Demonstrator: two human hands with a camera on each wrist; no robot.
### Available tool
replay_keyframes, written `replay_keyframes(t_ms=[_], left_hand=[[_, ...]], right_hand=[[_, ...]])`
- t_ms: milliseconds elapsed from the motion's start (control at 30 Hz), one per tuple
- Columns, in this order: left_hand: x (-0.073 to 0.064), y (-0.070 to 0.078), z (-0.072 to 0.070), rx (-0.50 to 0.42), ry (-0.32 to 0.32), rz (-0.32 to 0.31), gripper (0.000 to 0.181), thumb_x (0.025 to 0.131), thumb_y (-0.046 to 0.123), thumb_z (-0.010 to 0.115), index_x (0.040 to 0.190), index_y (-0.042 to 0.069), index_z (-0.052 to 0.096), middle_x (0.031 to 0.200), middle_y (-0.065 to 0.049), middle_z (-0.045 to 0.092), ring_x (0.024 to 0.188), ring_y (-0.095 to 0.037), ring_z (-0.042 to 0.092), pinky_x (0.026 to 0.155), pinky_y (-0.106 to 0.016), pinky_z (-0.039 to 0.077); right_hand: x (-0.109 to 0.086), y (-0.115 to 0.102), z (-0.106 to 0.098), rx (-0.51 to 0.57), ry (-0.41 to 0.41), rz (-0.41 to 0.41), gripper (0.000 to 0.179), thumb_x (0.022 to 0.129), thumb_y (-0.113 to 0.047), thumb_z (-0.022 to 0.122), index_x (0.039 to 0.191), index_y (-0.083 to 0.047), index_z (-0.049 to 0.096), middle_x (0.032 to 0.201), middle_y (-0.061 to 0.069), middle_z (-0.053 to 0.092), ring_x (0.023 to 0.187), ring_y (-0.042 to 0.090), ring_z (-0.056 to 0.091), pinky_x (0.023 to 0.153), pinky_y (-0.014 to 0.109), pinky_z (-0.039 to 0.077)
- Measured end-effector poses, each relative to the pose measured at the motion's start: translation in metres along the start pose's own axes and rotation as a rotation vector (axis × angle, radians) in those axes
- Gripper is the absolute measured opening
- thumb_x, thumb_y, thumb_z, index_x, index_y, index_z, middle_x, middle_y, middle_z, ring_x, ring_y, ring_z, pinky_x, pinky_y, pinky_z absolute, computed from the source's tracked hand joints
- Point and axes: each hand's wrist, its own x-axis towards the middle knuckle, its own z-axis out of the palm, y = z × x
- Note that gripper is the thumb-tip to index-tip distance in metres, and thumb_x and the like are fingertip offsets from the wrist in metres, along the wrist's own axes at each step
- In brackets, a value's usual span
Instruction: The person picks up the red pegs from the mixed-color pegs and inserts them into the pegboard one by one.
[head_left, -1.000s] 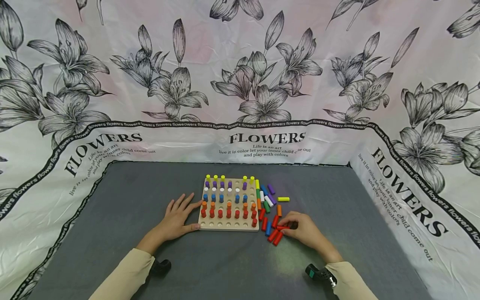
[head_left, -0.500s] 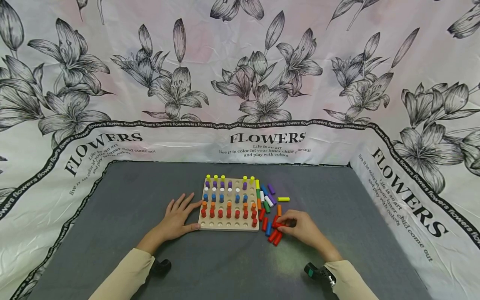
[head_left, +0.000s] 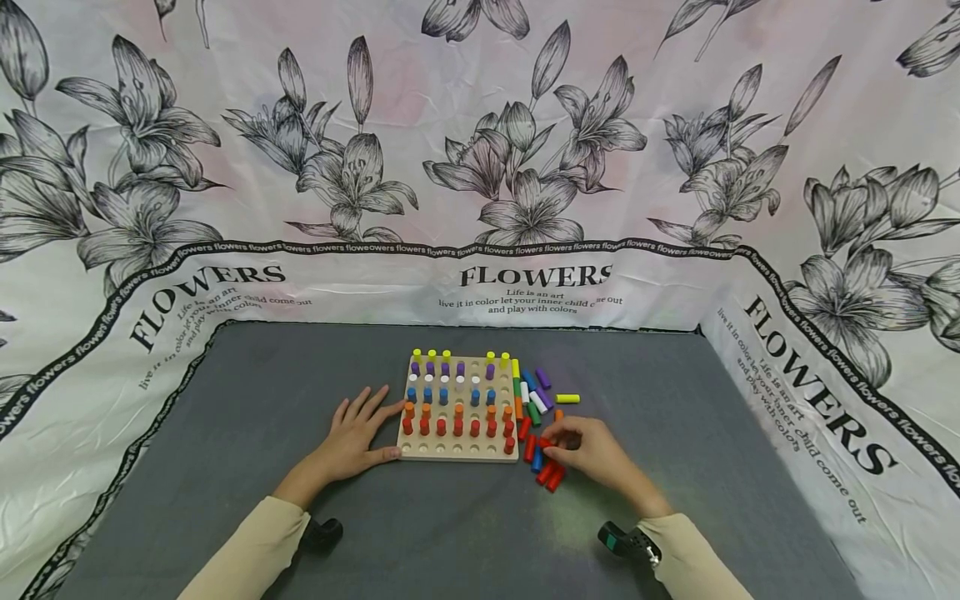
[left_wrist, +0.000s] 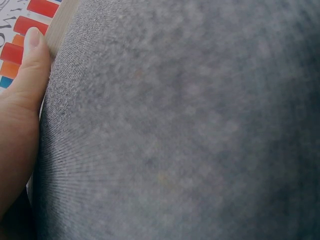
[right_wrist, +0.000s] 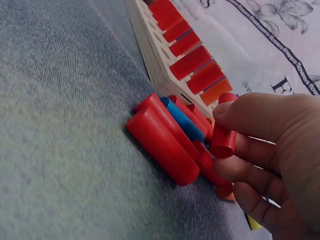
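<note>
I am seeing a pale wooden board [head_left: 457,454] bearing red, orange, blue, white, purple and yellow pegs, a red peg [right_wrist: 223,141] lying among red and blue ones, a grey cloth [head_left: 225,433], and white black-flowered fabric [head_left: 480,150].

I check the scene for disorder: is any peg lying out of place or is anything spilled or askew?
Loose pegs lie scattered on the grey cloth right of the peg board, one yellow peg apart from them. The right hand pinches a red peg; the left hand touches the board. Nothing looks damaged.
</note>
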Motion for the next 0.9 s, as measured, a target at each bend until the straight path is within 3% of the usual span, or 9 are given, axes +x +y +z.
replay_keyframes(t_ms=[200, 533, 900], left_hand=[[0.0, 0.0, 0.0, -0.01, -0.023, -0.025, 0.079, 0.086, 0.054, 0.068, 0.153, 0.024, 0.038, 0.164, -0.017, 0.022, 0.151, -0.048, 0.013, 0.114, -0.073, 0.005], [-0.001, 0.006, -0.006, 0.02, 0.022, 0.011, 0.08, 0.084, 0.058, 0.068, 0.149, 0.018, 0.045, 0.159, -0.023, 0.031, 0.146, -0.054, 0.023, 0.109, -0.077, 0.013], [0.002, 0.008, -0.007, 0.039, -0.047, -0.046, 0.078, 0.086, 0.05, 0.071, 0.152, 0.022, 0.041, 0.164, -0.018, 0.024, 0.151, -0.048, 0.017, 0.114, -0.073, 0.011]], right_hand=[[0.003, -0.006, 0.003, -0.013, -0.001, -0.03, 0.023, 0.088, -0.016, 0.076, 0.111, -0.016, 0.072, 0.086, -0.005, 0.066, 0.072, 0.001, 0.058, 0.066, 0.02, 0.052], [0.01, -0.018, 0.007, -0.001, 0.023, -0.035, 0.019, 0.087, -0.014, 0.076, 0.105, -0.019, 0.072, 0.092, -0.004, 0.07, 0.078, 0.001, 0.063, 0.071, 0.021, 0.055], [0.017, -0.028, 0.01, 0.059, 0.038, 0.006, 0.017, 0.085, -0.014, 0.078, 0.102, -0.012, 0.072, 0.097, 0.004, 0.074, 0.082, 0.006, 0.067, 0.073, 0.022, 0.057]])
